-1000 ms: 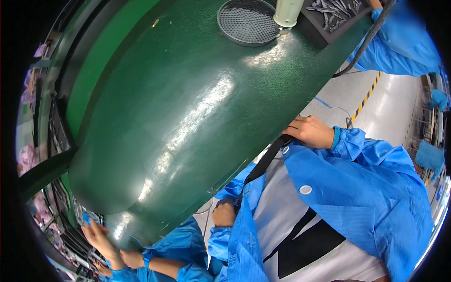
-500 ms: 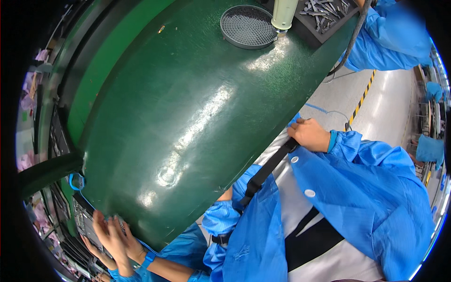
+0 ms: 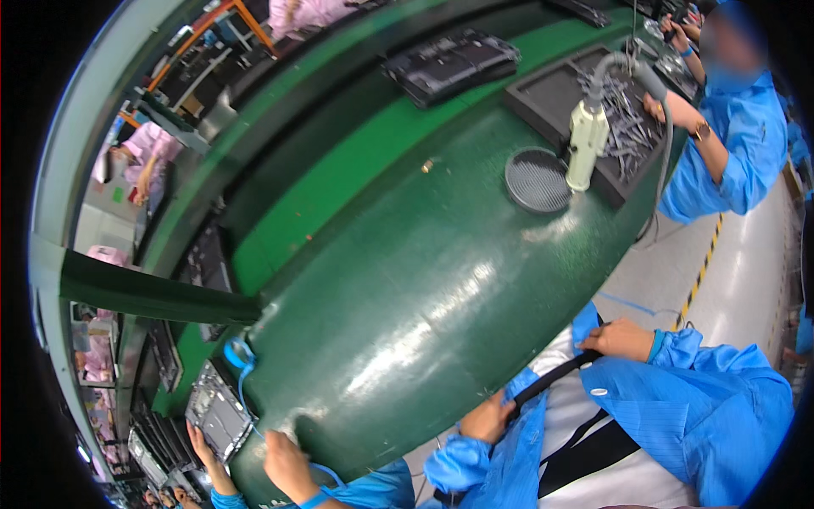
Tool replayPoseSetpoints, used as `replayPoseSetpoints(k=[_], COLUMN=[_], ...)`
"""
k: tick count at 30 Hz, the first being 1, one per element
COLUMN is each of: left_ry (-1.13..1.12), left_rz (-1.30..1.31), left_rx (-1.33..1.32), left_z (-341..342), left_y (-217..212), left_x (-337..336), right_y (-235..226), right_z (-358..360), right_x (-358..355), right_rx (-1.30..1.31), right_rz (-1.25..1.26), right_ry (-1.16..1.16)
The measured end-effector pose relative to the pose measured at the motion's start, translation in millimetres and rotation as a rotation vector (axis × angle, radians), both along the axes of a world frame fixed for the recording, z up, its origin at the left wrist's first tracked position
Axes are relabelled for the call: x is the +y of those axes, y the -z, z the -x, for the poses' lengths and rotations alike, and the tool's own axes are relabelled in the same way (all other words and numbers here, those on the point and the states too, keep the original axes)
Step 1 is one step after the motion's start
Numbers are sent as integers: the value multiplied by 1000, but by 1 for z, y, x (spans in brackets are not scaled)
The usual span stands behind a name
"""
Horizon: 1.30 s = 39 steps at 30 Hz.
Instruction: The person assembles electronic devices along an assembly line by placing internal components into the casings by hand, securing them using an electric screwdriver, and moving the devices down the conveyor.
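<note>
A black strap [image 3: 555, 371] runs across the front of my blue smock [image 3: 678, 407]. My right hand [image 3: 623, 339] is closed around its upper end, near the green table's [image 3: 398, 280] edge. My left hand [image 3: 487, 417] is closed at the strap's lower end, with the fingers partly hidden. Between the two hands the strap is stretched fairly straight. Both hands stay off the tabletop, close to my body.
At lower left, a co-worker's hands [image 3: 288, 462] are beside an opened laptop-like part [image 3: 220, 411]. Far right stand a round grey dish [image 3: 538, 180], a pale corded tool [image 3: 585, 144] and a black tray [image 3: 543, 106] of small parts. Another person [image 3: 721, 153] reaches into the tray.
The view has swung, showing more of the far benches. My left hand, hidden by the sleeve before, now shows at the strap's lower end. My right hand still grips the upper end.
</note>
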<state>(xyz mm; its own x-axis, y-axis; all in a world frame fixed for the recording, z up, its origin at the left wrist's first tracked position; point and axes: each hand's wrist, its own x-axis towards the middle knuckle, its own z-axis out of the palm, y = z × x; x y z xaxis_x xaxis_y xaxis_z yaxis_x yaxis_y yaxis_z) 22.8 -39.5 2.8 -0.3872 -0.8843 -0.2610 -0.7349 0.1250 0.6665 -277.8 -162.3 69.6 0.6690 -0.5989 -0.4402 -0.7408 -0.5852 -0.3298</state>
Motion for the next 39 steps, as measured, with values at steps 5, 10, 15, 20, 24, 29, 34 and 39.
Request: replayPoseSetpoints(k=[5, 10, 15, 20, 24, 29, 34, 39], left_ry=[122, 116, -474, -737, -911, -889, -766, -824], left_rz=[-272, -142, 410, 494, 414, 238, 42, -392], left_rx=[387, 486, 98, 30, 124, 146, 129, 231], left_z=[-26, -57, -93, -98, -93, -132, -56, -77], left_y=[-90, -159, -142, -110, -93, -81, -124, -142], left_x=[-10, -109, -261, -372, -455, -510, -542, -553], right_y=[-80, -87, -17, -11, -2, -25, -16, -25], right_z=[-67, -148, -226, -225, -221, -230, -212, -214], right_x=[-53, -131, -183, -190, -190, -179, -189, -183], right_rx=[-401, -637, -959, -1119, -1166, -1209, -1221, -1233], right_rz=[-315, 42, -104, -321, -330, -334, -206, -159], right_ry=[-239, -171, 255, 347, 459, 474, 564, 504])
